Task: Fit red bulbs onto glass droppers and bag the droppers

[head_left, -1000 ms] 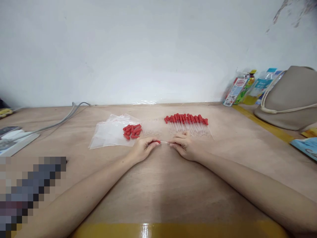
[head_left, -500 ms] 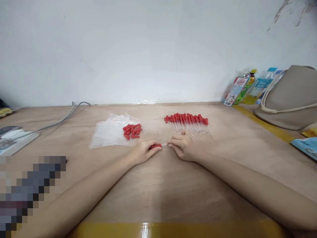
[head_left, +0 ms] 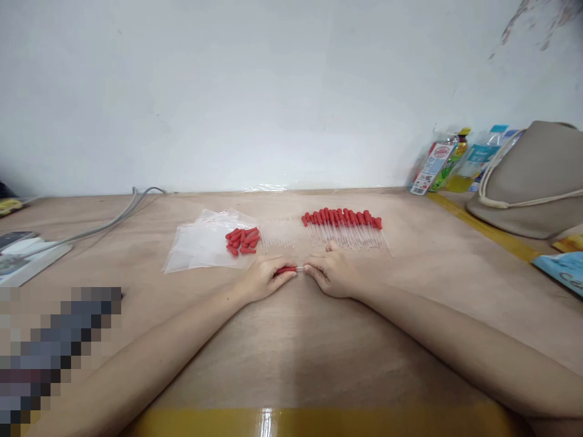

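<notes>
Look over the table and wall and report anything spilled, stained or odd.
Dark streaks mark the wall at upper right, odd against its mostly pale surface. The red caps lie loosely piled; no spill shows.

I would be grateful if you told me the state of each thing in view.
Left hand: closed on a red cap.
Right hand: pinching a clear tube.
Clear tube: one end at the red cap; insertion unclear.
Loose caps: heaped together.
Plastic bags: flat, overlapping.
Capped tubes: lying in a row.
Bare tubes: lying side by side.
Blue-topped bottle: capped.
Cable: bent.
</notes>
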Available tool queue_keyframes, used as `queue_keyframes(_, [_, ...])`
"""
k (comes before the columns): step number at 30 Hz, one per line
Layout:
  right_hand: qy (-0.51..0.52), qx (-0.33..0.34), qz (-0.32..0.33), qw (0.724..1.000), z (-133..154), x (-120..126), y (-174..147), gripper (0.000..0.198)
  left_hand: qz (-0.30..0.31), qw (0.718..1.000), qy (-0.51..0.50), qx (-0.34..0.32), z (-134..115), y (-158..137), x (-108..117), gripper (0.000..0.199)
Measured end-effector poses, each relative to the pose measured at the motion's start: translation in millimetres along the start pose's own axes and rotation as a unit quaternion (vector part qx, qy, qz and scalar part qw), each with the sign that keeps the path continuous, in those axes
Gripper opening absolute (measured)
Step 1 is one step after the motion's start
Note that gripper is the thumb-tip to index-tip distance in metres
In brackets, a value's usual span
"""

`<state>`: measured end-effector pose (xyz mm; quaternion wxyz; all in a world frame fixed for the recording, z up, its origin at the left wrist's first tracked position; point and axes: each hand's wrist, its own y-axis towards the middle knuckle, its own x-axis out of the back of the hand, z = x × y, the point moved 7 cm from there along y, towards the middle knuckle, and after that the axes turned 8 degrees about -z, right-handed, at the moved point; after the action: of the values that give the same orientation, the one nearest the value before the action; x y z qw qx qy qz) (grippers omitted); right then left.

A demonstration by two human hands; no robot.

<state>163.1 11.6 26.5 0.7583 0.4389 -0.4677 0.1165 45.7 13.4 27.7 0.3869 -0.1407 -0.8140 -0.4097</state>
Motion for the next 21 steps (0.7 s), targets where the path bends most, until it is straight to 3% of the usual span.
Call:
queue_keyframes(6, [0.020,-0.021,0.037,0.999,-0.2,-1.8,3.6,0.030,-0.007,0.999,0.024,-0.028,0.0,2.7,4.1,0.015])
queue_keyframes(10, [0.010,-0.026,0.057,0.998,1.3,9.7,8.3,0.021,-0.061,0.997,0.036,0.005,8.8,2.4,13.0,0.020])
queue_keyframes(12, [0.019,-0.076,0.060,0.995,-9.7,17.3,10.4,0.019,-0.094,0.993,0.052,0.054,17.9,1.4,17.1,0.034])
queue_keyframes(14, [0.027,-0.166,0.050,0.984,-30.7,24.4,12.2,0.018,-0.102,0.988,0.065,0.096,25.2,1.0,17.2,0.039])
queue_keyframes(17, [0.023,-0.302,0.017,0.953,-64.4,30.3,16.6,0.021,-0.069,0.990,0.075,0.102,26.4,3.1,11.2,0.017])
queue_keyframes(19, [-0.009,-0.351,0.000,0.936,-79.2,29.9,24.6,0.022,-0.048,0.992,0.077,0.086,24.0,4.5,7.9,0.007])
queue_keyframes(21, [-0.065,-0.371,-0.010,0.926,-87.8,26.5,36.2,0.025,-0.041,0.993,0.076,0.075,22.5,4.8,6.8,0.009])
